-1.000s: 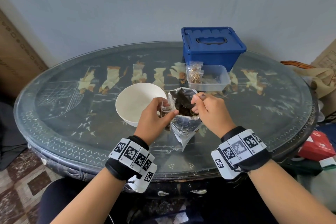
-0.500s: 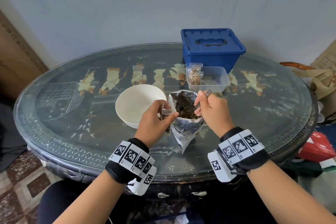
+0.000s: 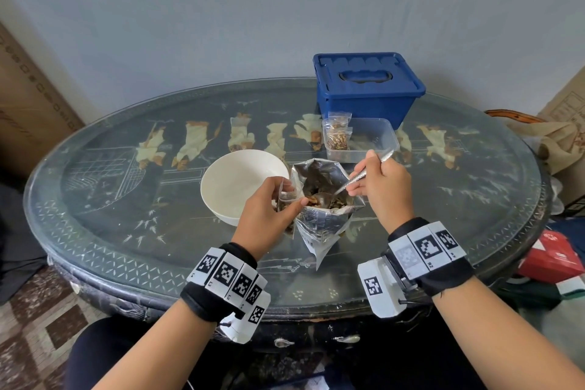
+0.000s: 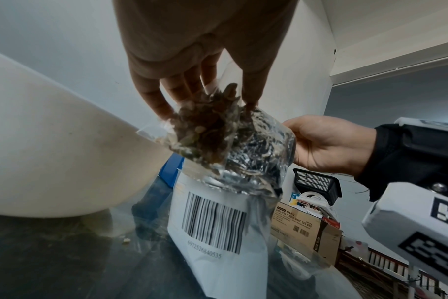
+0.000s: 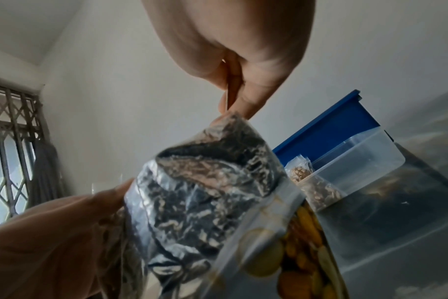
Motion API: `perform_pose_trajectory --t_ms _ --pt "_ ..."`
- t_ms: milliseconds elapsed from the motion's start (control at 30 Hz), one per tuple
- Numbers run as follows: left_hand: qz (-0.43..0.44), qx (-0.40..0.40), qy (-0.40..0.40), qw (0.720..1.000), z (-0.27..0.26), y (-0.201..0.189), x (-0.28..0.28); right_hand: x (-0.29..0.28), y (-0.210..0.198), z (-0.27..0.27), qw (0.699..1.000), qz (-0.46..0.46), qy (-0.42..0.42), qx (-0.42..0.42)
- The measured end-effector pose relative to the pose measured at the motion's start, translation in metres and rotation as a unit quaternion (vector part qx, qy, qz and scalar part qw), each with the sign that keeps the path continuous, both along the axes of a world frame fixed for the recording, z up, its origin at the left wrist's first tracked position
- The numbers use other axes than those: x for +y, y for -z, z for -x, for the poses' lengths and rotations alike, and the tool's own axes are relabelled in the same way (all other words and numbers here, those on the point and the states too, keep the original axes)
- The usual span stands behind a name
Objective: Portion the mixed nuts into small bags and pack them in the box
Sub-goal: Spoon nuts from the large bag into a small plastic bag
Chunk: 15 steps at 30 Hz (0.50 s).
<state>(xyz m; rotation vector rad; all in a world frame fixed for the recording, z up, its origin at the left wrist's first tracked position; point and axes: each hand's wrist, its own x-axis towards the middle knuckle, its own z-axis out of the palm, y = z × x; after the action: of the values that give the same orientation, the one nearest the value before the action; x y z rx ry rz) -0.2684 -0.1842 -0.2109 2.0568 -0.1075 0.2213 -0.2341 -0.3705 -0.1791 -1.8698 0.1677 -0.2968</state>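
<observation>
A silver foil pouch of mixed nuts [image 3: 323, 215] stands open at the table's front middle. My left hand [image 3: 269, 215] pinches a small clear bag [image 3: 286, 199] partly filled with nuts against the pouch's left rim. In the left wrist view the small bag [image 4: 205, 133] hangs from my fingers above the pouch's barcode label [image 4: 212, 222]. My right hand [image 3: 380, 190] grips a metal spoon [image 3: 364, 172] whose bowl sits inside the pouch, loaded with nuts. A clear plastic box [image 3: 364, 139] behind the pouch holds two filled small bags [image 3: 337, 133].
A white bowl [image 3: 240, 184] stands left of the pouch, close to my left hand. A shut blue lidded bin [image 3: 367, 89] is behind the clear box. The oval glass-topped table [image 3: 126, 199] has bare room on its left side. Boxes and bags crowd the floor at right.
My right hand has risen and turned, so the spoon's handle now sticks out above the pouch and the bowl has lifted with nuts. The left hand keeps holding the small bag.
</observation>
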Motion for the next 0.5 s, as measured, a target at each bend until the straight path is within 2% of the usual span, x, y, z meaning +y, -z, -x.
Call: perform_pose_trajectory --t_ms 233,500 --pt "0.002 0.008 0.000 1.000 0.001 -0.002 0.001 -0.008 -0.006 -0.002 0.992 -0.116 0.029 0.026" --pt "-0.027 0.018 0.008 0.999 -0.002 -0.007 0.002 -0.020 -0.015 -0.004 0.989 -0.139 0.056 0.000"
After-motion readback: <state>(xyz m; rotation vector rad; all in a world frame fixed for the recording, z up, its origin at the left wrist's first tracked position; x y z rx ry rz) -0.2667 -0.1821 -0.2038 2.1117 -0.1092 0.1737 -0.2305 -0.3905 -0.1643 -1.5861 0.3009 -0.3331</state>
